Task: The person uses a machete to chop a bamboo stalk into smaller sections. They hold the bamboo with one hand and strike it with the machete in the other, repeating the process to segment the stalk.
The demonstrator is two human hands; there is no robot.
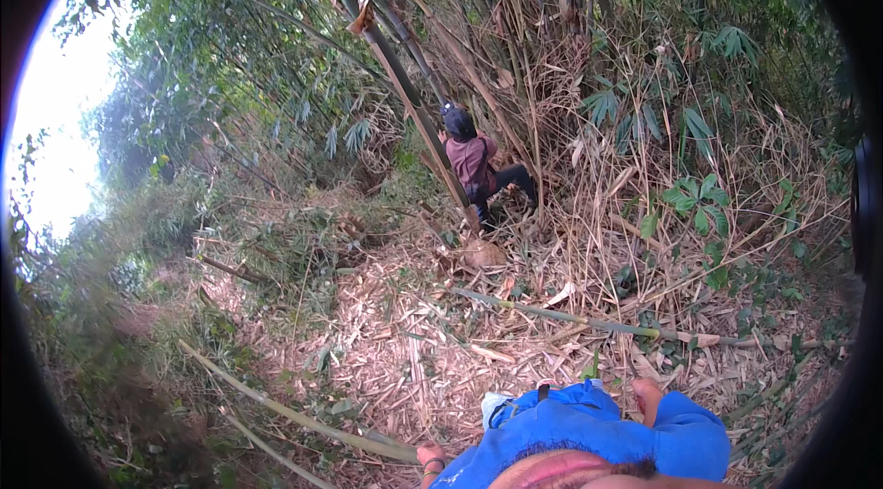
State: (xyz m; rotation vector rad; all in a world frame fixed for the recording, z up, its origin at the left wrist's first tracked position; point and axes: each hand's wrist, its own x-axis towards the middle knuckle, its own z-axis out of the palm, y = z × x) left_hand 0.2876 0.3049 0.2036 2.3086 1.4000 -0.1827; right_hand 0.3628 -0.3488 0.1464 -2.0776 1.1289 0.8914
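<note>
At the bottom edge, my left hand [430,457], with a dark band at its wrist, is closed at the near end of a long green bamboo pole [294,415]. The pole slopes from there up to the left over the brush. My right hand does not show. Blue shorts [579,429] cover my legs, and a bare patch that looks like my foot [648,397] shows beyond them. Another thin pole [276,449] lies below the first one, on the left.
Ahead, a person [471,162] in a dark cap and maroon top is beside a leaning thick bamboo stem [405,84]. A cut bamboo pole [570,316] lies across the dry leaf litter [386,305]. Dense bamboo [552,57] stands behind; cut stubs [230,266] stick out at left.
</note>
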